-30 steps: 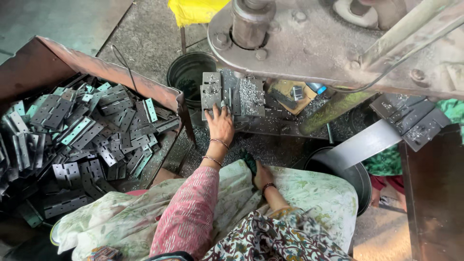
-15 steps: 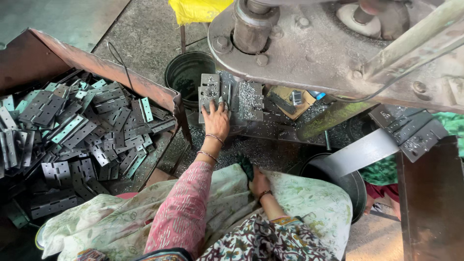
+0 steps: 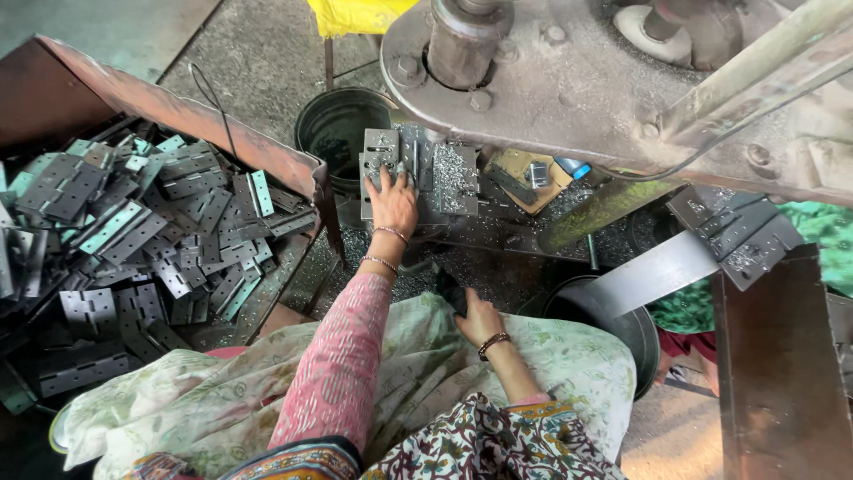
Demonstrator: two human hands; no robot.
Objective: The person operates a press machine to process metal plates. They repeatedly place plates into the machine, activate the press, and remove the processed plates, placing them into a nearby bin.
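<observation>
Your left hand point(image 3: 392, 201) lay flat, fingers spread, pressing on the grey perforated metal plate point(image 3: 382, 160) on the press bed, having crept a little further forward than a moment before, which suggested you were seating it; your right hand point(image 3: 476, 317) rested loosely curled on the pale floral cloth point(image 3: 569, 356) over your lap, touching a dark object I could not make out, unmoved; beyond stood a dark round bucket point(image 3: 338, 129), the rusty tray point(image 3: 178, 116) heaped with grey hinge plates point(image 3: 133, 240), and the heavy steel press frame point(image 3: 577, 80) over a gritty concrete floor point(image 3: 258, 53).
</observation>
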